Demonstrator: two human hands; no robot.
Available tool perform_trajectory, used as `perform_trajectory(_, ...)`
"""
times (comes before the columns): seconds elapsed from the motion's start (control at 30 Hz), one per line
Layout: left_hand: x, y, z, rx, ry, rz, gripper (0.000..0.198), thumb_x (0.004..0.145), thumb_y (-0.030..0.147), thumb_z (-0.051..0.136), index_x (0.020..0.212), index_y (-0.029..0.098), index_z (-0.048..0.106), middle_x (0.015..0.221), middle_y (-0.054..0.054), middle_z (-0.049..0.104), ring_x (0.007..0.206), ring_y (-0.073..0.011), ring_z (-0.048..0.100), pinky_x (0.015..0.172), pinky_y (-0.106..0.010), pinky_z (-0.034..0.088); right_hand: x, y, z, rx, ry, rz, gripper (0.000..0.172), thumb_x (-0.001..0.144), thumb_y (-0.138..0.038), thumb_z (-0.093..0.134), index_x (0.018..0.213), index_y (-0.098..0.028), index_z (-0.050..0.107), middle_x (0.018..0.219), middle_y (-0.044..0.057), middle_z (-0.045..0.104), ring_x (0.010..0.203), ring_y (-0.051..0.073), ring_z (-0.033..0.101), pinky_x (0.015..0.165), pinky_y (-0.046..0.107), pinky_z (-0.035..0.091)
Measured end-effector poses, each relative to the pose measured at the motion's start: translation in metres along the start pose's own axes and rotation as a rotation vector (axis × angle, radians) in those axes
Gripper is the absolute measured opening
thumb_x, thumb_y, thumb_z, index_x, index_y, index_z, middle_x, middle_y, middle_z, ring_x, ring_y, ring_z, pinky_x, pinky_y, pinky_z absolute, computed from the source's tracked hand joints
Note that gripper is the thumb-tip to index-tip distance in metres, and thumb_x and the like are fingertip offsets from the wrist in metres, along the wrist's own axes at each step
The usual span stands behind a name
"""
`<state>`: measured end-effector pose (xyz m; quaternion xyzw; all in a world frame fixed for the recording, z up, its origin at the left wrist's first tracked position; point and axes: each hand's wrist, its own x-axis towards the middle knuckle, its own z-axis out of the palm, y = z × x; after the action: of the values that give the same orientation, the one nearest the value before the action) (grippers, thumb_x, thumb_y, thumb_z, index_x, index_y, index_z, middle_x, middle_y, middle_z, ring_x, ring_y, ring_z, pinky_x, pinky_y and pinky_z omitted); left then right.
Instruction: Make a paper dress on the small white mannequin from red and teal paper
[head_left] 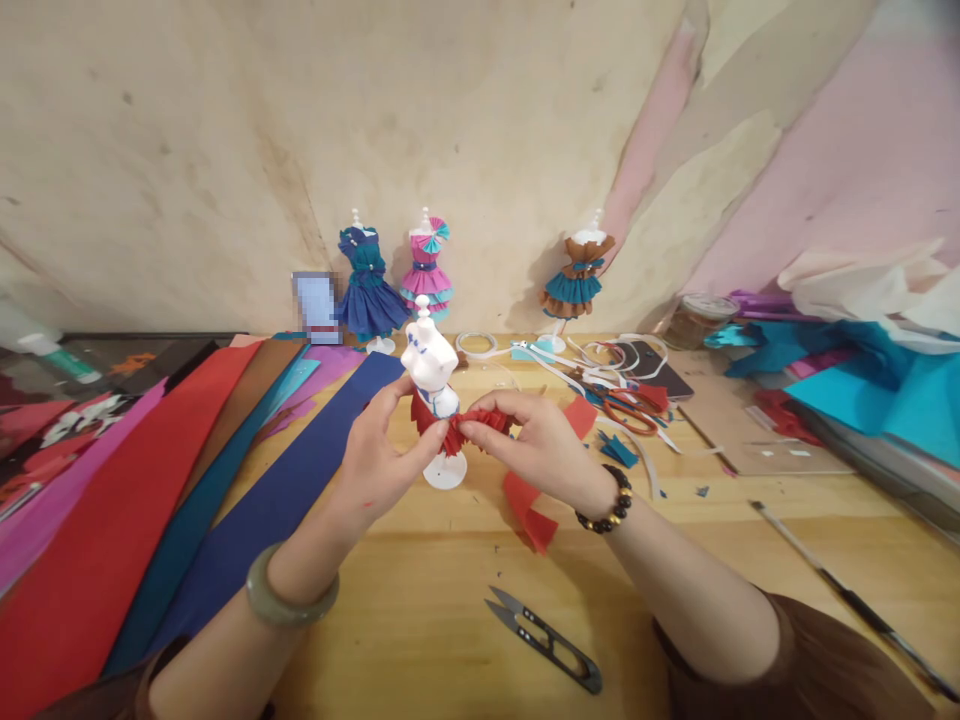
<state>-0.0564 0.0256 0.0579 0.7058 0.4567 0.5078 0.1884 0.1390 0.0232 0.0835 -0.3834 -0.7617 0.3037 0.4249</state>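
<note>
A small white dress form [429, 358] stands upright on a round white base [445, 472] in front of me. Around its lower body goes a strip of gathered red crepe paper [489, 424], with blue marks on the bust and waist above it. My left hand [386, 435] curves round the form's left side, its thumb pressing the red paper at the front. My right hand [525, 435] pinches the gathered paper between thumb and fingertips just right of the waist. A loose red strip [534, 515] hangs down to the table beneath the right hand.
Black thread snips [544, 640] lie near the front edge. Long paper strips, including a red one [142, 470] and a blue one [300, 480], spread out leftward. Three dressed forms, one brown and teal [577, 280], stand by the wall. Orange-handled scissors [630, 410] and a tweezer-like tool [847, 595] lie rightward.
</note>
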Motion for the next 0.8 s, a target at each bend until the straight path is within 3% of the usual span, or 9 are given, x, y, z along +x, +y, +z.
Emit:
perform_trajectory(0.43,0.0007,0.0020,0.0011,-0.015,0.005,0.003,0.036,0.081,0.036,0.069,0.112,0.019,0.064,0.121,-0.010,0.069,0.117,-0.0285,0.062,0.107,-0.044,0.044,-0.0007,-0.0020,0.0025,-0.021,0.011,0.026,0.009,0.086,-0.027,0.066,0.083,-0.020,0.071,0.081,0.001,0.074,0.075,0.015,0.065,0.067,0.026,0.049)
perform_trajectory(0.8,0.0008,-0.0001,0.0006,-0.015,-0.001,-0.008,0.033,0.081,0.037,0.069,0.109,0.019,0.064,0.121,-0.010,0.068,0.117,-0.0285,0.062,0.108,-0.045,0.043,-0.0020,-0.0023,0.0009,-0.040,0.012,0.063,0.011,0.084,-0.027,0.065,0.075,-0.019,0.066,0.072,0.001,0.068,0.068,0.014,0.059,0.059,0.024,0.043)
